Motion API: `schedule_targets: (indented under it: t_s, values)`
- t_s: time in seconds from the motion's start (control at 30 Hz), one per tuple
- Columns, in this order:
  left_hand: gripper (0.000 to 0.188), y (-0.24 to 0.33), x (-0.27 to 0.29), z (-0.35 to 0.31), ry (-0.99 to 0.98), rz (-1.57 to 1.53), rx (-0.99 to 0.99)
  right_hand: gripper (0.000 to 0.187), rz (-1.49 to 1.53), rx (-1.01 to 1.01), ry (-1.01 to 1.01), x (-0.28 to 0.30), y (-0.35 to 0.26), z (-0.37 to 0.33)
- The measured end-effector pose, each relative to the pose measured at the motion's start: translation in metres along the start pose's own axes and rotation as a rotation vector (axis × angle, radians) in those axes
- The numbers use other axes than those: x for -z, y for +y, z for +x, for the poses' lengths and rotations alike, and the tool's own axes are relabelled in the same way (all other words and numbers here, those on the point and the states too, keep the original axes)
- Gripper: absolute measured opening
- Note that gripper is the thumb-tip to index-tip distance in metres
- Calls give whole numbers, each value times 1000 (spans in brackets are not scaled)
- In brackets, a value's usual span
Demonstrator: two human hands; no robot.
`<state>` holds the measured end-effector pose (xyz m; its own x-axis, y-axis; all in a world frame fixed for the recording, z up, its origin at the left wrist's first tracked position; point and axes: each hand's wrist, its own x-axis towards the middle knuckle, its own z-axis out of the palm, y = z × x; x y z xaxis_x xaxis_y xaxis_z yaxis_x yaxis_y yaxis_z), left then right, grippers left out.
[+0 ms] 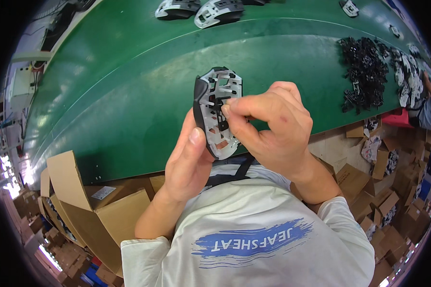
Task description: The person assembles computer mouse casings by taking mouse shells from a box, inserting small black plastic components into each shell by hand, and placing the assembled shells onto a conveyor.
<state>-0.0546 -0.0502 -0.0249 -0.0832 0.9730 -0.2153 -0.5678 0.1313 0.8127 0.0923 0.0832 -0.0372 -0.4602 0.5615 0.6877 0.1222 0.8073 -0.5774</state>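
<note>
1. Head view: the left hand [189, 162] grips a white-and-black moulded plastic shell [217, 111] from its left and underside, thumb lying up along the shell's dark left edge, the other fingers wrapped behind it.
2. The right hand [273, 126] is bunched at the shell's right side; its thumb and forefinger tips are pinched together on a small black part [223, 113] pressed against the shell's ribbed inner face, the remaining fingers curled into the palm.
3. The shell stands nearly upright between the two hands, held above the near edge of the green conveyor belt [129, 95], not touching it.
4. Well beyond the right-hand fingers, up and to the right, a heap of small black parts [364, 71] lies on the belt.
5. Far above the fingertips, at the belt's far edge, two more shells [201, 10] lie side by side.
6. Below and left of the left hand, an open cardboard box [91, 205] sits beside the belt.
</note>
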Motion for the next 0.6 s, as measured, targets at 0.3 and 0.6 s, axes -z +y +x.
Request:
schedule_targets:
  t_s: [0.3, 0.6]
  values:
    - [71, -8, -17, 15, -25, 107, 24, 31, -22, 76, 32, 17, 12, -9]
    - [71, -9, -19, 11, 28, -47, 95, 30, 53, 28, 24, 9, 11, -18]
